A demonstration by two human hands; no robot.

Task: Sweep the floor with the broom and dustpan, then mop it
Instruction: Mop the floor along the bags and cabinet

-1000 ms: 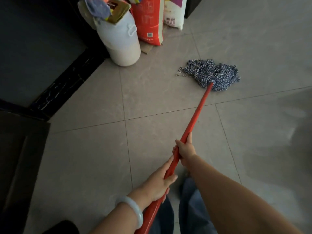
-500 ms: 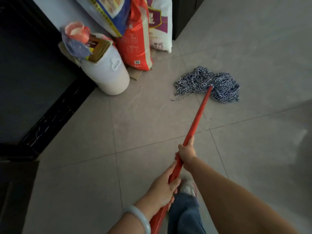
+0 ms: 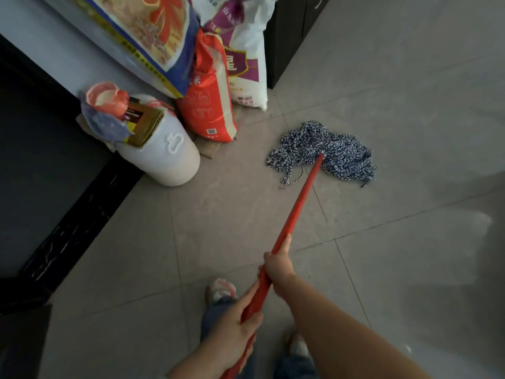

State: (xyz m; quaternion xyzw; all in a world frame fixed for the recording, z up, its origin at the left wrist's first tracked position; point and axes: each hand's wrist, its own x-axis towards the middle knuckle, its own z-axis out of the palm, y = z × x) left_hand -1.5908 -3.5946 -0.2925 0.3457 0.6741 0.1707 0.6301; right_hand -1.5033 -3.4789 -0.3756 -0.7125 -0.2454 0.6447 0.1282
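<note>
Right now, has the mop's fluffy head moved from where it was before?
Yes. The mop head has slid away from the person, farther past the tile seam and nearer the red bag.

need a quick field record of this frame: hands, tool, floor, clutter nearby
stage: mopping, no broom or dustpan in view
left hand: grips the red mop handle low, nearer the body
right hand: grips the handle further along, toward the head
mop head: blue-and-white string, spread flat on the tile floor
clutter: white plastic drum, red sack and white sack left of and beyond the mop head, apart from it
feet: two shoes beside the handle's lower end
</note>
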